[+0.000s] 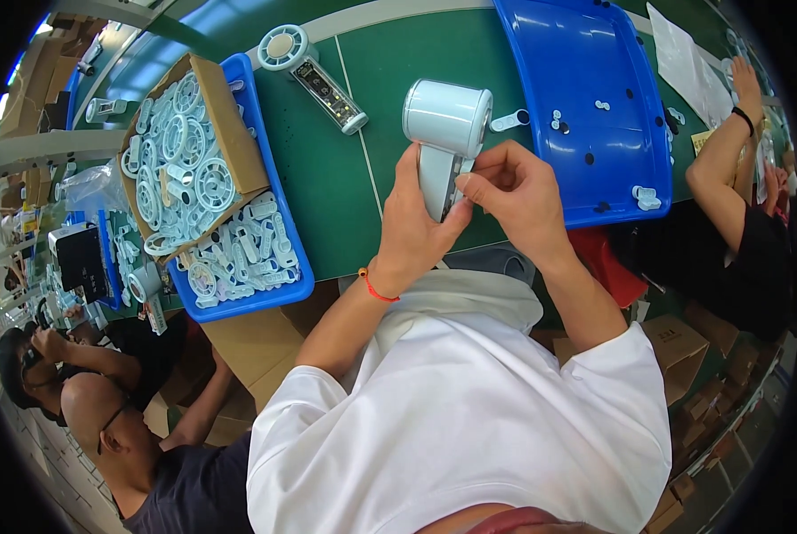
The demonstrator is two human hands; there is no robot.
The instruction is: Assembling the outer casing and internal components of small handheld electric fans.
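A pale blue handheld fan (447,120) stands over the green table, its round head up and its handle down. My left hand (409,214) is wrapped around the handle, thumb at the lower end. Against the handle's right side, my right hand (523,191) has thumb and fingers closed in a pinch; whatever they hold there is hidden. Another handheld fan (314,80) lies farther left on the table, with the inside of its handle exposed. Just right of the fan head lies a small pale blue part (509,120) with a black end.
At left, a cardboard box (254,147) of pale blue rings and parts leans on a blue bin (302,289) holding more. A blue tray (585,53) with small black and blue pieces lies at right. A plastic bag (687,71) and a co-worker's arm (723,173) are beyond.
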